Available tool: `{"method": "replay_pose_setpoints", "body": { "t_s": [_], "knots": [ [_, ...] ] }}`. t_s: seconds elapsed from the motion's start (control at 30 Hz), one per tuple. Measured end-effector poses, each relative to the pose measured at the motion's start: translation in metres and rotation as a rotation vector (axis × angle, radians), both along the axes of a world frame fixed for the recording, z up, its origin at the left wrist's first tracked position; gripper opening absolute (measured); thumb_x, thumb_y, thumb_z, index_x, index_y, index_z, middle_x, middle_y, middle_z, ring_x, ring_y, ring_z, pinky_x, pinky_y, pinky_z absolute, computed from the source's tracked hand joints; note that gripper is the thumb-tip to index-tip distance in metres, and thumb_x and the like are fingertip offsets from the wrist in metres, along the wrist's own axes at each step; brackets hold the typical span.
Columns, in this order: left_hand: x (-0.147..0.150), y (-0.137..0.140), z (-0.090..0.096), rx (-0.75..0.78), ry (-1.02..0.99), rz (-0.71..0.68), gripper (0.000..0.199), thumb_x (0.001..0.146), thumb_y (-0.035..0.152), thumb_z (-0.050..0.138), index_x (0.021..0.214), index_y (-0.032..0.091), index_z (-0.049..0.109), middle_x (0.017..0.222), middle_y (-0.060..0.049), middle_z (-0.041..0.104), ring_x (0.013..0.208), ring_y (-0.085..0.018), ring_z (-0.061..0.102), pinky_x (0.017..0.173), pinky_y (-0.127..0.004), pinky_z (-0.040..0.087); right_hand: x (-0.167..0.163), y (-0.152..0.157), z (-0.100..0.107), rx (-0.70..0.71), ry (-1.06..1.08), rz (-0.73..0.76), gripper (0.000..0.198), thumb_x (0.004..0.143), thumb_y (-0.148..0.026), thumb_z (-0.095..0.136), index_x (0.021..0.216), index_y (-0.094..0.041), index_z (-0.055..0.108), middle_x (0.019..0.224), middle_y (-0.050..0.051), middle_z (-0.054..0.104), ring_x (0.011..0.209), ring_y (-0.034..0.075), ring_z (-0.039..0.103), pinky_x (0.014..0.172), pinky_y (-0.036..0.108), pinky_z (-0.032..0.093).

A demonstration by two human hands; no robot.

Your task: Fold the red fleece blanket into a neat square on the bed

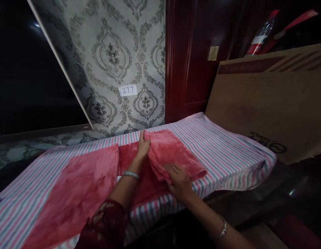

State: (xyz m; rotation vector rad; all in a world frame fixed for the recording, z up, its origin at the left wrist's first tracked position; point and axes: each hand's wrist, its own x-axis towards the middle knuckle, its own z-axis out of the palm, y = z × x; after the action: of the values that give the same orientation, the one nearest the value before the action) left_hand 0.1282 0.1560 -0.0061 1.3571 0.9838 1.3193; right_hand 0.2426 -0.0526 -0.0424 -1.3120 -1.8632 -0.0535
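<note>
A pinkish-red plush cloth [80,183] lies lengthwise over a striped cover, with its right part folded back toward the middle. Between the folded layers a darker red strip of the same cloth [147,190] shows. My left hand [143,147] is closed on the far corner of the fold, thumb up along its edge. At the near end of that fold, my right hand [180,181] grips the edge, fingers curled over the plush and partly sunk in it. A small white patch shows beside my left wrist; I cannot make out what it is.
The striped cover [222,148] drapes over a long raised surface. A large cardboard box [264,100] stands at its right end, a red-capped bottle [261,34] above it. Patterned wallpaper [111,55] and a dark screen [33,76] are behind, beside a dark red door [189,69].
</note>
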Motion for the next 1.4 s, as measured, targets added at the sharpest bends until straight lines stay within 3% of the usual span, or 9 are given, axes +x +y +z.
{"method": "replay_pose_setpoints", "body": {
  "t_s": [0.13,0.23,0.33,0.5,0.73,0.9,1.07,1.2,1.4],
  "knots": [
    [-0.034,-0.002,-0.017,-0.238,-0.065,0.002,0.086,0.069,0.005,0.059,0.150,0.022,0.037,0.130,-0.009,0.066,0.116,-0.024,0.064,0.099,-0.037,0.052,-0.024,-0.001,-0.018,-0.160,-0.051,0.041,0.044,0.081,-0.007,0.050,0.120,-0.019,0.066,0.113,0.010,0.069,0.100,0.027,0.056,0.088,0.042,0.046],
    [-0.046,-0.002,-0.028,-0.289,-0.069,-0.012,0.090,0.073,0.010,0.061,0.155,0.020,0.027,0.123,-0.011,0.069,0.106,-0.023,0.069,0.091,-0.036,0.057,-0.031,-0.001,-0.032,-0.250,-0.075,0.037,0.051,0.078,-0.005,0.052,0.125,-0.020,0.064,0.121,0.009,0.068,0.103,0.026,0.055,0.088,0.040,0.045],
    [-0.045,0.002,-0.029,-0.269,-0.074,-0.036,0.091,0.077,0.016,0.064,0.157,0.024,0.023,0.134,-0.010,0.064,0.109,-0.021,0.068,0.091,-0.033,0.056,-0.031,-0.002,-0.038,-0.269,-0.070,0.027,0.058,0.075,-0.003,0.052,0.130,-0.021,0.062,0.127,0.008,0.066,0.105,0.026,0.055,0.089,0.040,0.044],
    [-0.036,0.009,-0.022,-0.216,-0.001,-0.001,0.078,0.072,0.010,0.066,0.147,0.020,0.046,0.133,-0.011,0.065,0.105,-0.024,0.069,0.091,-0.038,0.056,-0.028,-0.001,-0.037,-0.227,-0.037,0.041,0.058,0.075,-0.003,0.051,0.129,-0.021,0.063,0.124,0.008,0.068,0.104,0.027,0.055,0.090,0.042,0.044],
    [-0.043,0.014,-0.022,-0.115,0.104,0.163,0.054,0.073,0.002,0.058,0.125,0.016,0.066,0.136,-0.010,0.063,0.127,-0.024,0.056,0.106,-0.034,0.045,-0.038,0.002,-0.025,-0.134,-0.026,0.081,0.048,0.082,-0.009,0.054,0.127,-0.023,0.063,0.123,0.008,0.068,0.104,0.027,0.056,0.086,0.040,0.045],
    [-0.053,0.014,-0.025,-0.156,0.246,0.177,0.053,0.070,0.002,0.056,0.121,0.013,0.067,0.121,-0.012,0.071,0.112,-0.028,0.065,0.101,-0.040,0.049,-0.047,-0.001,-0.027,-0.264,-0.106,0.078,0.045,0.084,-0.011,0.058,0.126,-0.023,0.064,0.124,0.007,0.068,0.107,0.026,0.055,0.088,0.042,0.043],
    [-0.053,0.014,-0.024,-0.159,0.373,0.153,0.062,0.072,0.004,0.053,0.134,0.010,0.058,0.128,-0.016,0.067,0.115,-0.030,0.064,0.099,-0.041,0.050,-0.043,-0.018,-0.012,-0.293,-0.164,0.151,0.050,0.085,-0.018,0.061,0.135,-0.022,0.057,0.136,0.009,0.062,0.116,0.027,0.052,0.095,0.043,0.042],
    [-0.046,0.006,-0.013,-0.057,0.466,0.161,0.069,0.072,0.009,0.060,0.140,0.013,0.053,0.150,-0.015,0.049,0.141,-0.033,0.040,0.116,-0.043,0.031,-0.017,-0.023,0.009,-0.202,-0.117,0.272,0.046,0.089,-0.033,0.064,0.134,-0.023,0.058,0.132,0.009,0.064,0.119,0.025,0.054,0.103,0.041,0.041],
    [-0.024,-0.037,-0.001,0.345,0.905,-0.088,0.062,0.083,0.028,0.064,0.140,0.008,0.053,0.158,-0.023,0.034,0.150,-0.038,0.019,0.122,-0.047,0.010,0.049,0.019,0.022,-0.119,-0.074,-0.113,0.042,0.099,-0.033,0.046,0.136,-0.017,0.057,0.131,0.015,0.064,0.123,0.028,0.055,0.107,0.047,0.041]
  ]
}}
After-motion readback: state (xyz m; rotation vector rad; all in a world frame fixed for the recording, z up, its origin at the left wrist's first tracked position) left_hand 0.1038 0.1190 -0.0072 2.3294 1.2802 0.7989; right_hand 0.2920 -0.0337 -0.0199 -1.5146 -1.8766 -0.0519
